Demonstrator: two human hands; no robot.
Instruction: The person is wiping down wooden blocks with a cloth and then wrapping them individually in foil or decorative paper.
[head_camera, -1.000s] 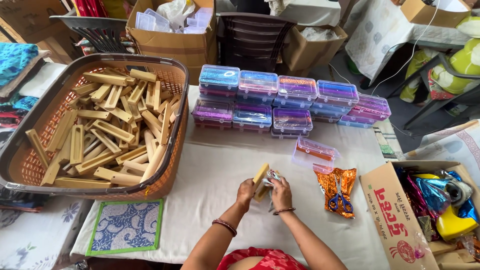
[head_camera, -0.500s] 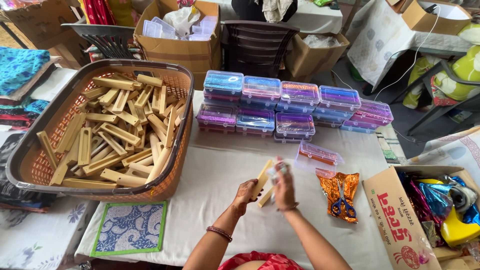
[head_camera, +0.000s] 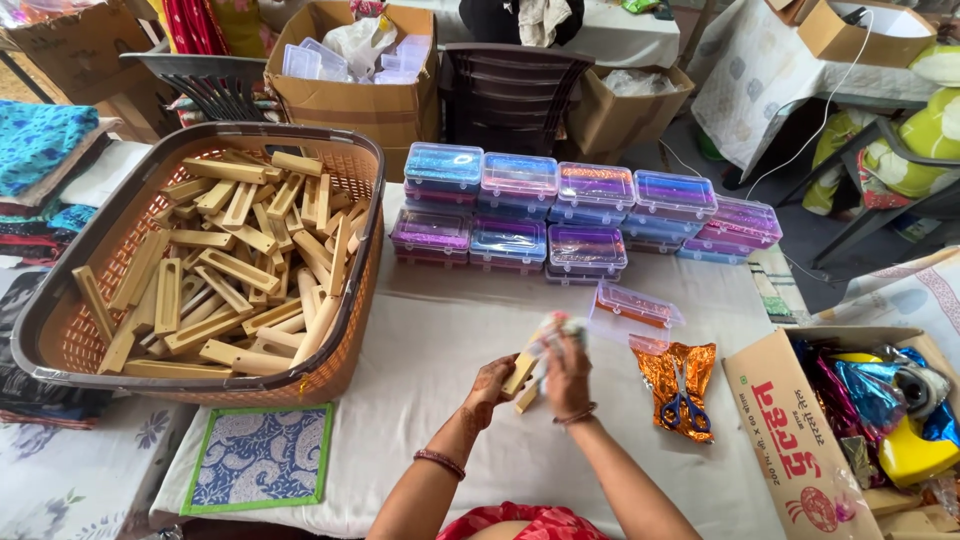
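My left hand (head_camera: 493, 384) grips a small pale wooden frame piece (head_camera: 521, 377) above the white tablecloth (head_camera: 440, 360). My right hand (head_camera: 567, 372) is closed around the top of the same piece, where a blurred bit of shiny wrapping (head_camera: 556, 325) shows. Both hands are close together near the middle of the table. To my left stands a big brown plastic basket (head_camera: 352, 290) filled with several more wooden frame pieces (head_camera: 225, 270).
Stacked clear plastic boxes (head_camera: 580, 215) with glittery contents line the far side. An open clear box (head_camera: 634, 306), orange foil with blue scissors (head_camera: 685, 405), and a cardboard box of foil and tape (head_camera: 800, 440) lie right. A blue patterned mat (head_camera: 260, 455) lies at the front left.
The hands have shifted a little away from me and to the right with the wooden piece. The right hand has moved up over its top end, blurred with motion.
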